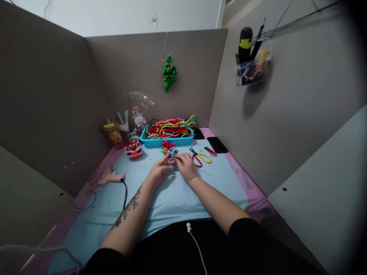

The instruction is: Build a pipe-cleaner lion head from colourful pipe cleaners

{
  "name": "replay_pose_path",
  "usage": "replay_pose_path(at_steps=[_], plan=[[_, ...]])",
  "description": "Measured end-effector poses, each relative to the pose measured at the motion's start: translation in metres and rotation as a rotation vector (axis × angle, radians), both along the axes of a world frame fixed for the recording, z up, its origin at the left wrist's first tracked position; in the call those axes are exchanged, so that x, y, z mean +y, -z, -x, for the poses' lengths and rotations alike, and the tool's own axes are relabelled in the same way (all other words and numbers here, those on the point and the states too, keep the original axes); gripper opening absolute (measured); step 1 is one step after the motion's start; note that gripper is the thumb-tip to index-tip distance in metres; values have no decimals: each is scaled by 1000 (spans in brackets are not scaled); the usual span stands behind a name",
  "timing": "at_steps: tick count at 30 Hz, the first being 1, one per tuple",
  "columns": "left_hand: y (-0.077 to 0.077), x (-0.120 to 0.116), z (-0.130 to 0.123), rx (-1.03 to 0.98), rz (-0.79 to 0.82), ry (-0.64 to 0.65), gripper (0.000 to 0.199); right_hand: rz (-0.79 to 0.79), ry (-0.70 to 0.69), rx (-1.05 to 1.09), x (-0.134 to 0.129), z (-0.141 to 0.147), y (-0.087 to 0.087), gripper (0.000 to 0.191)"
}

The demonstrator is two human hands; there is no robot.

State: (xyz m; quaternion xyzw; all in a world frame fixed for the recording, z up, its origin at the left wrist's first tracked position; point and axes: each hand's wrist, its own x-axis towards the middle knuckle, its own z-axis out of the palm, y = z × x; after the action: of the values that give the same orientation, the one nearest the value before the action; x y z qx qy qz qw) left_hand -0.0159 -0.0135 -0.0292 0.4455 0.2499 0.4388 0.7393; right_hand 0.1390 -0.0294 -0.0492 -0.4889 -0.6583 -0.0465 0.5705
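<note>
A small pipe-cleaner figure (169, 148) in pink, orange and light blue is between my hands, just in front of the blue tray. My left hand (160, 170) has its thumb and fingers closed on the figure's lower left side. From the right, the fingertips of my right hand (186, 166) pinch its light blue lower edge; the exact strand is too small to make out. A second pipe-cleaner piece, a red, pink and white animal head (133, 151), sits on the cloth to the left.
The blue tray (168, 143) holds many coloured pipe cleaners (172, 128). Right of my hands lie scissors (197, 159), a red cutter (210, 151) and a black phone (217, 145). A pink glue gun (110, 177) with its cord lies left. Grey partitions (137, 57) enclose the table.
</note>
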Motion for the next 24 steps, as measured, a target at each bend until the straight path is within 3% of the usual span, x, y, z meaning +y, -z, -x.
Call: replay_pose_path(at_steps=[15, 24], plan=[[5, -1, -3, -45, 32, 9, 72, 68, -53, 142, 0, 3, -2, 13], [-4, -5, -3, -60, 62, -30, 78, 46, -15, 141, 2, 2, 2, 11]])
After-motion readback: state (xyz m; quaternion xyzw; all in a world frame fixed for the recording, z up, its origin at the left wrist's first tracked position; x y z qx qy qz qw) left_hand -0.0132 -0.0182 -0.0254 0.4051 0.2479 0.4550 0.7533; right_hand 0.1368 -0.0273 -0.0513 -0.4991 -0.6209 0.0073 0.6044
